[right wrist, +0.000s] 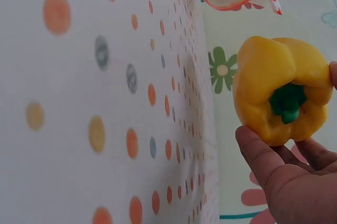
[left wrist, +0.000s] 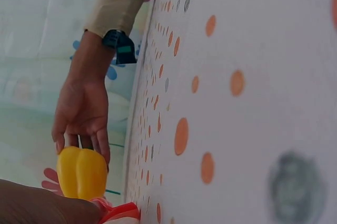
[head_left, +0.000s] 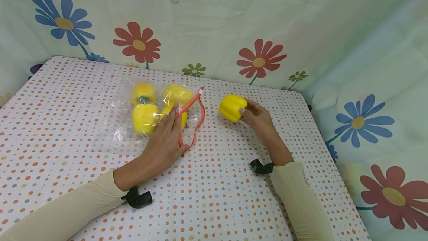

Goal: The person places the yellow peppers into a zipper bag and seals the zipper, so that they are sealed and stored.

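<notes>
My right hand (head_left: 260,122) holds a yellow bell pepper (head_left: 233,108) between thumb and fingers, to the right of a clear zip bag (head_left: 117,122). The right wrist view shows this bell pepper's (right wrist: 268,66) green stem (right wrist: 288,103) facing the camera. The bag lies on the table with several yellow bell peppers (head_left: 145,119) inside. Across its mouth end rests my left hand (head_left: 164,142), fingers straight over the plastic and thumb at the red zip edge (head_left: 200,118). That mouth gapes toward the right hand. One pepper in the bag is partly hidden under the left fingers.
A dotted cloth covers the table (head_left: 214,196). Behind it and on the right hangs a flower-printed curtain (head_left: 207,29). Black devices sit at the left wrist (head_left: 138,198) and the right wrist (head_left: 262,167).
</notes>
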`<action>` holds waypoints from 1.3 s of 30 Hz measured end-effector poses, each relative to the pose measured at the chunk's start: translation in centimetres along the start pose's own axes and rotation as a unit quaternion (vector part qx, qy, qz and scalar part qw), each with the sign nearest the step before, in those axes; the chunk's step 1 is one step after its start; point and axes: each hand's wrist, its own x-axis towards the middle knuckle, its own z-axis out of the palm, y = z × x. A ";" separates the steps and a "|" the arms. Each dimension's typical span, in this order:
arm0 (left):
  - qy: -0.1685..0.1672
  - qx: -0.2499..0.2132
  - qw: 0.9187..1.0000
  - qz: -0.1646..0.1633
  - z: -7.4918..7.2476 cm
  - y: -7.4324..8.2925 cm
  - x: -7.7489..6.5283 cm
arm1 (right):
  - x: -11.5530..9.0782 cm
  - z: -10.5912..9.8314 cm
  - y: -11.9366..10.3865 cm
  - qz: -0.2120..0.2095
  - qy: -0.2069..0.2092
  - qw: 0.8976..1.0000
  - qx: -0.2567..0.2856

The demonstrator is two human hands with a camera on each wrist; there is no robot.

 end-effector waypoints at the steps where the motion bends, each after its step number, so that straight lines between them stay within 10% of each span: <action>1: 0.000 0.001 1.000 0.000 0.0 0.0 0.0 | -0.1 0.2 -0.1 0.000 -0.003 1.000 -0.002; 20: -0.010 -0.015 1.000 -0.016 -0.1 0.0 -0.1 | -3.5 3.9 -6.2 0.018 -0.071 0.997 0.002; 39: 0.004 -0.028 0.999 -0.014 -0.1 0.0 -0.2 | -3.1 6.5 -6.6 0.004 -0.135 0.990 0.030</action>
